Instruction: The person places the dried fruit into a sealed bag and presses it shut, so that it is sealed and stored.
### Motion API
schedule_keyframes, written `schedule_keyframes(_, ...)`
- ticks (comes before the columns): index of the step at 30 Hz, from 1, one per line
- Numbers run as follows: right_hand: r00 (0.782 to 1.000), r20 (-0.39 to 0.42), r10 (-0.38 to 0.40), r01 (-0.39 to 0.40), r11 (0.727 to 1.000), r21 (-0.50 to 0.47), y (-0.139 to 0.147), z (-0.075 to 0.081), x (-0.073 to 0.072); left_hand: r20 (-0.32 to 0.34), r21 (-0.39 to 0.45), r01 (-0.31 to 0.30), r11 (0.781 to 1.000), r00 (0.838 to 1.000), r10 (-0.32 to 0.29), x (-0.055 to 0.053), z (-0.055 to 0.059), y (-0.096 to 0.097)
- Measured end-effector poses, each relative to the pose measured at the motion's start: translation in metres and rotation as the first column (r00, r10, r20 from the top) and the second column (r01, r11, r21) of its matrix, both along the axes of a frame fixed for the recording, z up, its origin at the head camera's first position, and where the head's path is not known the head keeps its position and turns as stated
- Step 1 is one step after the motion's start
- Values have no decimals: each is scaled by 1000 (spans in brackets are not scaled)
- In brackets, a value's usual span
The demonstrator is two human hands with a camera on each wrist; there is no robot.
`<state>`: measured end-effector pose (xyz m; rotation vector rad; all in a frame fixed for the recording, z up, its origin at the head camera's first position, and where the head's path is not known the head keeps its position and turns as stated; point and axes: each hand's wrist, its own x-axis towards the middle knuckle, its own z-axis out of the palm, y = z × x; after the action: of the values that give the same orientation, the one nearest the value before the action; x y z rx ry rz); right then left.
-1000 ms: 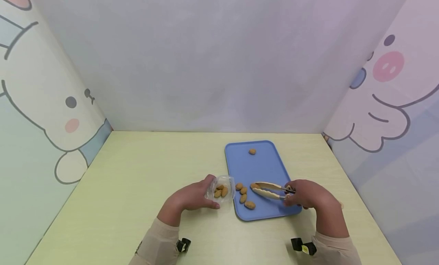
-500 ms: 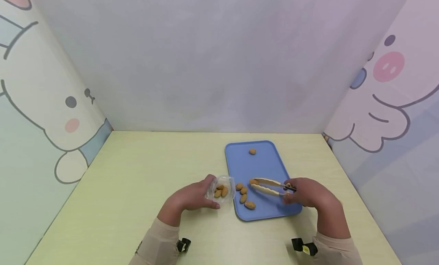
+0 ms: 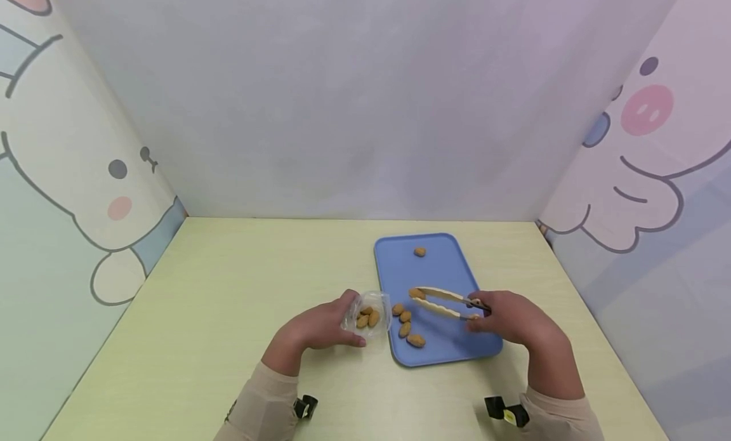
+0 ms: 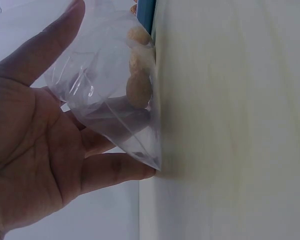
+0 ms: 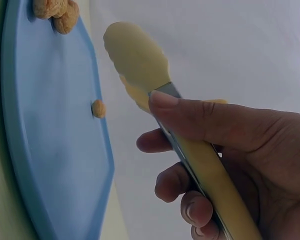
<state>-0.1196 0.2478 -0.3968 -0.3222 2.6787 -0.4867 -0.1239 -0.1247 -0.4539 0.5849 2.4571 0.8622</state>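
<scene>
Nuts (image 3: 405,330) lay right of centre in the frame, on the blue tray (image 3: 425,273), between the person's two hands. From where I stood, the right hand (image 3: 511,317), at lower right, gripped tongs (image 3: 440,292) with one nut at their tips. The left hand (image 3: 320,325), at lower centre, held a clear bag (image 4: 107,70) of nuts, just beside the tray's left edge.
</scene>
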Motion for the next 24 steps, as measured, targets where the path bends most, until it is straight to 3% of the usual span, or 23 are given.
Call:
schedule_keyframes(11,999,-33,10,-12,999,-48,-12,5,3,15,1,-14,1000,1000,14,0,1,1)
schedule_keyframes(24,989,-118,92,-99,993,-61,-28,7,7,-4,-7,-5,1000,1000,5,0,0,0)
